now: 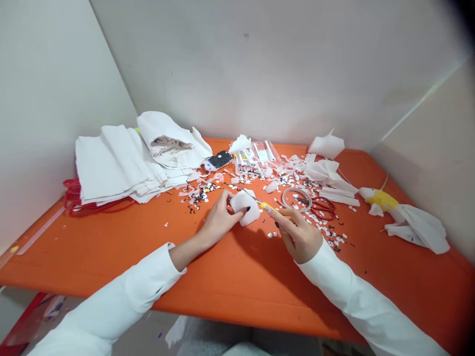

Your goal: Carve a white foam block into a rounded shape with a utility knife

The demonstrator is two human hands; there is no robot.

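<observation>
My left hand (222, 216) pinches a small white piece, like thin foam or folded paper (250, 213), with the thumb on top. In my right hand (302, 236) is a yellow-handled tool with a thin metal shaft (270, 207), gripped like a pen. Its shaft lies across the upper right of the white piece; whether the tip touches it I cannot tell. Just right of the tool are a white tape roll (284, 198) and red-handled scissors (323, 208), whose blades reach into the ring.
Large white sheets (111, 165) are piled at the left over red strapping (72, 198). Black, white and pink scraps (202, 193) litter the orange table (141, 267). Behind them stands a clear tray of small items (245, 160). A yellow-and-white fish-like paper figure (386, 200) lies at the right.
</observation>
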